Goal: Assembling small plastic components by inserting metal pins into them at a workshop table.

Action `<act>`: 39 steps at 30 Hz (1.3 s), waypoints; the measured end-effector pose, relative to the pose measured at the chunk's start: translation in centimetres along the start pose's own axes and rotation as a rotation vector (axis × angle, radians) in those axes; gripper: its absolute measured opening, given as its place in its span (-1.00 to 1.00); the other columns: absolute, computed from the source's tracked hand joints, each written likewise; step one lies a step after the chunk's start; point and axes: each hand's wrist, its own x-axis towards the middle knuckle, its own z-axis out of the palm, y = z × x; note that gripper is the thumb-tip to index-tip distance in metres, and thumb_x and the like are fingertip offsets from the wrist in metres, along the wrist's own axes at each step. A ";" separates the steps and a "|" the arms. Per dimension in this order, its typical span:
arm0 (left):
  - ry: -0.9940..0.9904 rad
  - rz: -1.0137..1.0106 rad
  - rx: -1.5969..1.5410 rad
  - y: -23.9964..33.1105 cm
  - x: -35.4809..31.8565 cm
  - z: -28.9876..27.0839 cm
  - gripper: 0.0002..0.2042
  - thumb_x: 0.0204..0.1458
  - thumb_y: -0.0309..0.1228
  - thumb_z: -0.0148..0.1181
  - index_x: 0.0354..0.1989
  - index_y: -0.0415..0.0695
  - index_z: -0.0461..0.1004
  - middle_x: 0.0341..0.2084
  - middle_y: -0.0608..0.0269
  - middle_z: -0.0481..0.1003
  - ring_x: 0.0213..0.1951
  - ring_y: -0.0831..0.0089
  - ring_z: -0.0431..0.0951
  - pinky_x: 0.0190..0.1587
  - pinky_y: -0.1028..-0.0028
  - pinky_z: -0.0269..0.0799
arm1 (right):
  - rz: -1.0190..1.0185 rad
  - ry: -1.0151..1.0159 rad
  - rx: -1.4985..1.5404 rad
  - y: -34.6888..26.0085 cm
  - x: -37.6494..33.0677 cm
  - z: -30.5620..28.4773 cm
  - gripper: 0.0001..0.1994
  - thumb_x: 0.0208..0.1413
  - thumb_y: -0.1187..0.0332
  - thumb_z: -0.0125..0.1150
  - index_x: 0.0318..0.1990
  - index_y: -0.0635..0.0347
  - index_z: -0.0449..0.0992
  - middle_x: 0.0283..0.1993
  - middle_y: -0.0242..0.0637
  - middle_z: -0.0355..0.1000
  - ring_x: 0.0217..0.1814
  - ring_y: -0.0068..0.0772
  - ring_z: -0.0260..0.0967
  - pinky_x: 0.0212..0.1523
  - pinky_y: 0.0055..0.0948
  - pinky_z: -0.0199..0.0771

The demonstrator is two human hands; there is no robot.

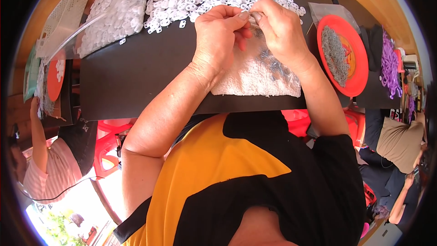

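My left hand (217, 34) and my right hand (283, 29) meet above the far part of a pale towel (241, 82). Thumb and fingers of both are pinched together at one spot; what lies between the fingertips is too small to make out. Small grey-blue bits (275, 66) are scattered on the towel near my right hand. Just beyond my fingers spreads a heap of small white plastic pieces with holes (195, 2), some of them loose on the dark table (136, 82).
A clear bag of white pieces (111, 20) lies at the left. On the right, a red basin (361, 64) holds a bundle of grey strands (334, 54), with purple cords (390, 66) beyond. Other people sit at left (54, 166) and right (400, 143).
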 end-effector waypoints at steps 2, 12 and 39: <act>0.022 -0.009 0.011 -0.2 0.1 0.0 -0.89 0.12 -0.53 0.15 -0.28 -0.35 0.43 -0.47 0.13 0.49 -0.51 0.45 0.48 -0.56 0.52 0.34 | 0.031 0.002 0.076 0.1 -0.3 0.5 -0.89 0.07 0.60 0.03 -0.25 0.27 0.41 -0.48 -0.19 0.39 -0.44 -0.26 0.42 -0.38 -0.39 0.40; 0.038 0.014 0.072 -0.9 0.2 -0.1 -0.90 0.13 -0.54 0.14 -0.30 -0.34 0.44 -0.48 0.15 0.49 -0.55 0.47 0.47 -0.60 0.54 0.32 | 0.095 0.016 0.176 0.6 -0.6 1.1 -0.87 -0.05 0.60 0.05 -0.31 0.25 0.44 -0.39 -0.08 0.47 -0.36 0.03 0.44 -0.36 -0.17 0.42; -0.117 0.174 -0.144 0.7 -1.0 0.0 -0.93 0.12 -0.50 0.10 -0.33 -0.25 0.42 -0.51 0.14 0.52 -0.61 0.46 0.45 -0.63 0.54 0.27 | 0.514 -0.167 1.057 0.3 1.1 -0.8 -0.71 0.19 0.39 0.01 0.01 0.33 0.45 -0.21 -0.29 0.49 -0.19 -0.50 0.44 -0.14 -0.47 0.43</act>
